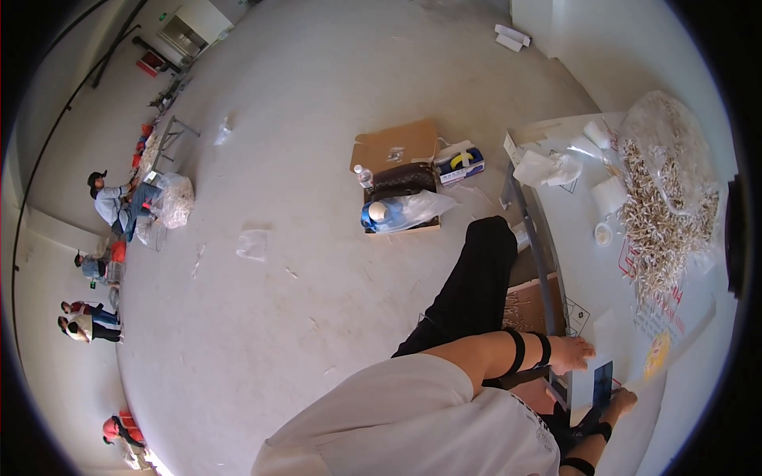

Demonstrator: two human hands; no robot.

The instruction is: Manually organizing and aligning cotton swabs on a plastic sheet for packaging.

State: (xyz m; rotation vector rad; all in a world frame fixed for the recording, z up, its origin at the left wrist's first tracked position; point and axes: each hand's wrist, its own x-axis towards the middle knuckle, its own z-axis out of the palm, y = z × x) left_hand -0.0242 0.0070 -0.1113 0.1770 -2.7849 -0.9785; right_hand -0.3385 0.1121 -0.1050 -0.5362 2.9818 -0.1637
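My left hand (571, 355) is over the near edge of the white-covered table (548, 214), palm low, fingers slightly apart and bent, with nothing visible in them. My right hand (625, 400) is closer to me at the table, its fingers curled in; whatever they may hold is too small to make out. Between the two hands lies a dark flat rectangle (602, 383), like a phone. Just beyond the right hand is a yellow printed packet (656, 355). Black straps circle both forearms. Farther along the table spreads a heap of small pale sticks (663, 214), like cotton swabs.
A clear plastic bag (655, 119) partly covers the heap. White cups (609, 194) and crumpled white plastic (548, 168) sit beside it. Left of the table, an open cardboard box (397, 147) holds a brown bag and bottle. People (119, 202) work along the far left wall.
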